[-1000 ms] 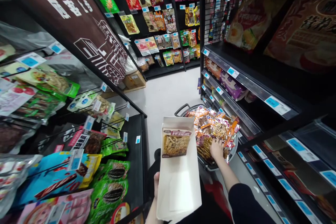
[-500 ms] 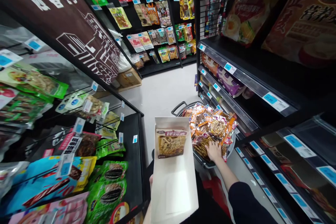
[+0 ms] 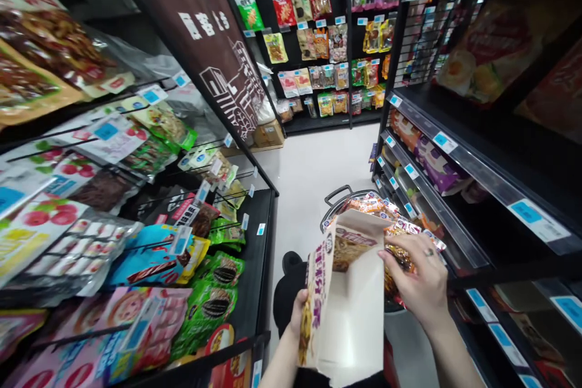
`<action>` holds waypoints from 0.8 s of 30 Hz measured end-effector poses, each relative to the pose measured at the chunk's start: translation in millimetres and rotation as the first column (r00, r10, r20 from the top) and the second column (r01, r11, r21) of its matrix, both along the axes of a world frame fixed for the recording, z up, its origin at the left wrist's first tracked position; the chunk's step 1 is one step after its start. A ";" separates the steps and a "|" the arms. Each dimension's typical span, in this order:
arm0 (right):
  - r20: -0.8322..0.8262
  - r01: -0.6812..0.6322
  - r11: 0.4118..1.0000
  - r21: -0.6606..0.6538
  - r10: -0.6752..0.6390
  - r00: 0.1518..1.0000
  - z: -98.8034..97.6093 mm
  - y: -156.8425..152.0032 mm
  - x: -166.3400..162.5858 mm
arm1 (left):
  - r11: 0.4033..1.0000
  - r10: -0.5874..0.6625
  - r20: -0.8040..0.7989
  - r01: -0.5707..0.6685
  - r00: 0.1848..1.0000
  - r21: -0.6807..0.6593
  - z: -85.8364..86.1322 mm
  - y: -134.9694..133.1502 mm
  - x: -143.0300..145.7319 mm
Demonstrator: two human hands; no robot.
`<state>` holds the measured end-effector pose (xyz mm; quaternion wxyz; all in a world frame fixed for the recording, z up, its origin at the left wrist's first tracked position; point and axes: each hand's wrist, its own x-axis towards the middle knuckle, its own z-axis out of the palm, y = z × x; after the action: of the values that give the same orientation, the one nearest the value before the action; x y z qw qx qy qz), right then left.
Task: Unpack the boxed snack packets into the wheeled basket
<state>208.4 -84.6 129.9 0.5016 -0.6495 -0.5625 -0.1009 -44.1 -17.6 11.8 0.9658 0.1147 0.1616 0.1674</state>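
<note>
My left hand (image 3: 297, 318) grips a white cardboard display box (image 3: 352, 321) by its left side, which has purple lettering and a snack picture. The box is tilted with its open side toward me. Against its far inner wall is a panel showing brown snacks (image 3: 350, 248); I cannot tell whether it is a packet or print. My right hand (image 3: 421, 276), a ring on one finger, pinches at the box's right edge with thumb and fingertips together. Shiny snack packets (image 3: 370, 205) fill the dark shopping basket (image 3: 339, 197) behind the box, which partly hides them.
A shelf of hanging snack bags (image 3: 218, 303) runs close on my left, its rails jutting out. Tall black shelving (image 3: 454, 163) stands close on my right. Pale floor (image 3: 318, 157) leads to a far snack display (image 3: 318, 73). A cardboard carton (image 3: 268, 133) sits near it.
My right hand has left the packets in the basket and come up to the box's right edge. The box has moved right and turned, showing its printed side. My view has shifted left.
</note>
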 end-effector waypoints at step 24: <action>0.212 0.165 0.971 -0.175 -0.127 0.969 18.8 24.8 -58.1 | 0.998 0.037 0.092 -0.042 0.995 0.051 -9.3 4.0 -13.3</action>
<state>150.3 -59.8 148.7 0.3691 -0.7211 -0.5674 -0.1477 -57.5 -13.6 2.6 0.9653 0.1294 0.1150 0.1957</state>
